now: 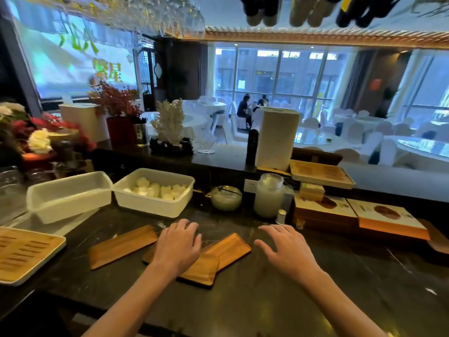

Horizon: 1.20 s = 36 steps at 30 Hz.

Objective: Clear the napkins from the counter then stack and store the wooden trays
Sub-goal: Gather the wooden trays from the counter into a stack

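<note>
Your left hand (178, 246) flat on overlapping wooden trays (228, 249), grip spread, your right hand (284, 249) open, hovering over dark worktop (267, 300), third tray (121, 246) beside.

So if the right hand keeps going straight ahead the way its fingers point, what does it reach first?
Probably the angled wooden tray: the right hand hovers open with fingers aimed left and slightly away, toward that tray's right end. Bare counter lies between them. Height above the counter is hard to judge, so it might pass over it.
</note>
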Tool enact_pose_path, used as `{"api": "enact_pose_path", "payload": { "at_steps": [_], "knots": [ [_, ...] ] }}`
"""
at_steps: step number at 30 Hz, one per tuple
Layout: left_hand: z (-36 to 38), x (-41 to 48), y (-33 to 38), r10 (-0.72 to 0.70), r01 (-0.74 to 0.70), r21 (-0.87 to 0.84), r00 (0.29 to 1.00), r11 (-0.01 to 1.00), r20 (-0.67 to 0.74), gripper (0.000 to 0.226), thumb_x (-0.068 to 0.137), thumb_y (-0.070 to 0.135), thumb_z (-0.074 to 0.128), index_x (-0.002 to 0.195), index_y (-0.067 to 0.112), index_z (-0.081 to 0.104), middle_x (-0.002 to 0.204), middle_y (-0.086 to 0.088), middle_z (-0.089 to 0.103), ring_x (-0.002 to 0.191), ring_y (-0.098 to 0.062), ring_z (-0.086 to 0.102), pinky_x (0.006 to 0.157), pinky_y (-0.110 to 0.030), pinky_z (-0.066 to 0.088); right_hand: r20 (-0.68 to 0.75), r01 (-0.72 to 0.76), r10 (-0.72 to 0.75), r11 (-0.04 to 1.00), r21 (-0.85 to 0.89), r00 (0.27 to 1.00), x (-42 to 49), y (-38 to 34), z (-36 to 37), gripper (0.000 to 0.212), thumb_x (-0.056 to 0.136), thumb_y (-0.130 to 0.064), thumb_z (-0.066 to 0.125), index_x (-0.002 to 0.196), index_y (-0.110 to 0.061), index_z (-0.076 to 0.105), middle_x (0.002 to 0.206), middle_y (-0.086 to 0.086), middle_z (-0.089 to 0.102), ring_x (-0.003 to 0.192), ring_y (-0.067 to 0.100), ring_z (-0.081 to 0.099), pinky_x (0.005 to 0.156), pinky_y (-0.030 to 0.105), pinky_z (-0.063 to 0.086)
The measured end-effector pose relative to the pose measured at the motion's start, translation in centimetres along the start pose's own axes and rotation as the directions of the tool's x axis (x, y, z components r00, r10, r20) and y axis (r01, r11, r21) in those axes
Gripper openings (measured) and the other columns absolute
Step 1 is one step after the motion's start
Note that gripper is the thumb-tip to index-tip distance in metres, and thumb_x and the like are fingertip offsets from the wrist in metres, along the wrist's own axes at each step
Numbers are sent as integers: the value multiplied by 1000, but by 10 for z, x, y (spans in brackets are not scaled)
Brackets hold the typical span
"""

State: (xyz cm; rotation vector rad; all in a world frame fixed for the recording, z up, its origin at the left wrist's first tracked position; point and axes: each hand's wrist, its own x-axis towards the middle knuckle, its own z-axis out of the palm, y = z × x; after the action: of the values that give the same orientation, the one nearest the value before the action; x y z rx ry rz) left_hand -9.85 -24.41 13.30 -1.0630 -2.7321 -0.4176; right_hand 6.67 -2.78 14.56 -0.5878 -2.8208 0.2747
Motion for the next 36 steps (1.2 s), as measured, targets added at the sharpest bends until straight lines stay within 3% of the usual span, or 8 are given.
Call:
{"api": "enact_pose_path", "payload": {
  "at_steps": [5,9,13,22,28,33,36],
  "knots": [
    [33,59,-39,-49,51,-52,997,997,53,43,98,43,39,137,28,50,140,2,52,125,-16,51,103,-34,44,76,-53,51,998,18,996,67,-10,37,58,91,-68,36,137,-36,48,138,-11,56,134,11,45,110,35,37],
    [66,106,-71,-88,96,-103,993,990,80,38,99,39,40,132,26,54,134,2,56,120,-15,55,100,-34,46,102,-123,116,991,60,988,117,-17,72,62,88,-74,30,127,-33,57,121,-9,67,114,11,59,91,31,51],
    [106,127,-111,-124,140,-92,980,986,155,37,100,39,38,128,25,57,128,1,60,115,-16,58,95,-34,48,191,-196,181,978,64,965,156,-35,115,63,88,-74,32,121,-31,63,115,-6,70,104,14,65,81,32,53],
    [171,128,-168,-274,310,-56,900,949,339,28,100,35,40,112,19,60,116,-4,62,107,-19,59,93,-39,50,416,-403,319,906,130,852,174,-57,200,54,89,-66,43,125,-30,59,118,-3,68,100,16,66,82,37,58],
    [191,109,-168,-346,406,-65,842,911,414,28,98,37,44,108,15,58,114,-7,63,107,-26,60,90,-43,52,510,-495,375,861,119,774,143,-50,224,56,92,-60,46,136,-26,46,131,2,60,116,22,60,92,39,53],
    [206,97,-175,-339,417,-116,846,901,412,32,97,35,52,120,15,57,128,-9,57,118,-26,54,98,-38,48,596,-641,405,726,251,693,128,-49,239,59,95,-49,52,145,-23,36,139,1,54,125,20,55,100,35,47],
    [207,97,-177,-415,512,-108,787,852,458,37,96,34,55,126,13,52,134,-14,50,125,-33,46,101,-46,44,635,-701,411,643,308,655,122,-55,247,58,96,-42,53,147,-22,33,139,2,54,125,20,55,102,35,48]
  ]
}}
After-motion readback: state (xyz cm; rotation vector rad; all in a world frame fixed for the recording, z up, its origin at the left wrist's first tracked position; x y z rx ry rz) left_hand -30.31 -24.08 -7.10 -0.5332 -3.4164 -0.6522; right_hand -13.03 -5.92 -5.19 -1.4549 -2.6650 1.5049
